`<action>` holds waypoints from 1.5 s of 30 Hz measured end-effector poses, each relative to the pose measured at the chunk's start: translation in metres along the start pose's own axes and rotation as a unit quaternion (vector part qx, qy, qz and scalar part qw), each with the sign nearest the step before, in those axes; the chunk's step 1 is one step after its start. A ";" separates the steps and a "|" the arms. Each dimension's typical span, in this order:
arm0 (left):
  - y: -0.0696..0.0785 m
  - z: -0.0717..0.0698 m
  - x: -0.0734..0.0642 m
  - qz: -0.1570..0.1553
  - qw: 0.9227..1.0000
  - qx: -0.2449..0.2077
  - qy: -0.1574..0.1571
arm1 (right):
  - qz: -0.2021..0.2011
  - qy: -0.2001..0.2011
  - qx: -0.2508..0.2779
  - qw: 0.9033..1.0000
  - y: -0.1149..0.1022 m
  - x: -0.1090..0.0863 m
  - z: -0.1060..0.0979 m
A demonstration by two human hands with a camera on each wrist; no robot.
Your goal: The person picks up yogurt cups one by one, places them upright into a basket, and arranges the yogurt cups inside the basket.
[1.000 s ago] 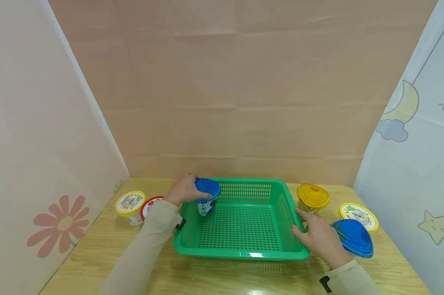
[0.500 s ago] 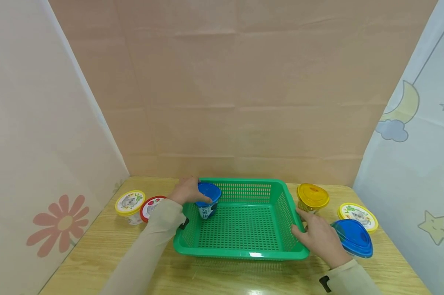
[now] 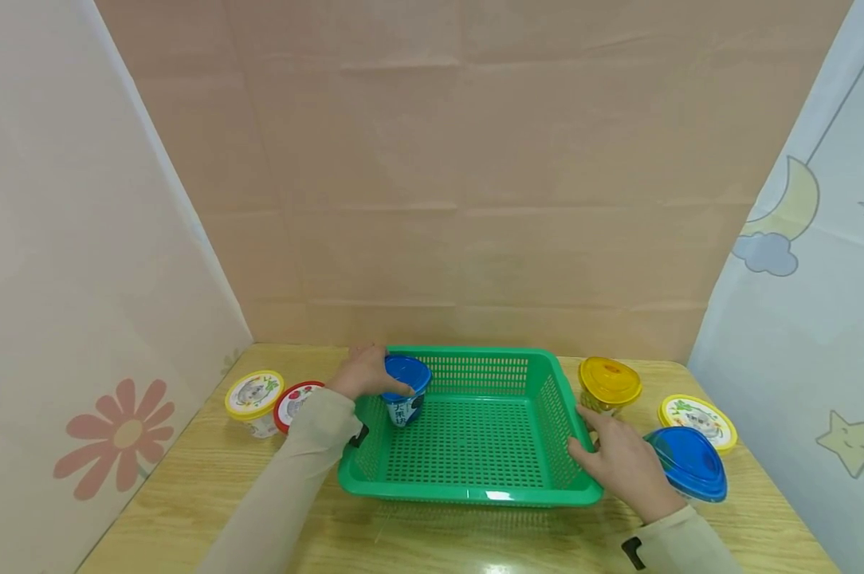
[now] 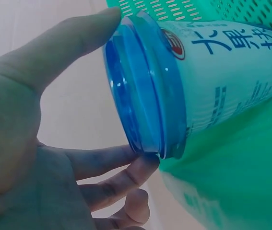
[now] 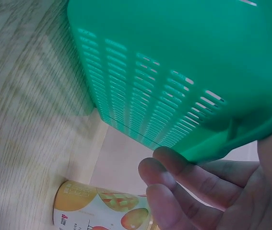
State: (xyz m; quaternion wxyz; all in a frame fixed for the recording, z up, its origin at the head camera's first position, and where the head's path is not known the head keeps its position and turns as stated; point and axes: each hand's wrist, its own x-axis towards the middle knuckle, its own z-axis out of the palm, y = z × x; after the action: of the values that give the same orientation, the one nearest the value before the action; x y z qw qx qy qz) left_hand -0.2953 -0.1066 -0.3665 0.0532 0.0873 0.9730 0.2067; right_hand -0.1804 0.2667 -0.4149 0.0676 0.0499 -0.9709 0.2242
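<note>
I'd have the left hand (image 3: 361, 371), pinching the blue-lidded fruit-chunk cup (image 3: 406, 392) at ten o'clock inside the green basket (image 3: 468, 496), release only once it sits flat, the right hand (image 3: 624, 462) gripping at three.

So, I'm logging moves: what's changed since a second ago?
The left hand has moved the blue-lidded cup slightly down and right in the head view, at the left end of the green basket, without letting go. The right hand stays on the right rim; basket and other lidded cups stayed put.
</note>
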 end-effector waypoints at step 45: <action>-0.091 0.019 -0.091 -0.108 0.965 0.041 0.236 | 0.003 -0.009 0.013 1.000 0.002 -0.001 0.000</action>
State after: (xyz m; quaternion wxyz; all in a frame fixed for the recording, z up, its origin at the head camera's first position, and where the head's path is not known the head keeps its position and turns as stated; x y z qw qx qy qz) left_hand -0.2167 -0.1984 -0.4152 -0.1594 -0.0679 0.9693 0.1742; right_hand -0.1799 0.2683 -0.4156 0.0580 0.0500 -0.9686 0.2364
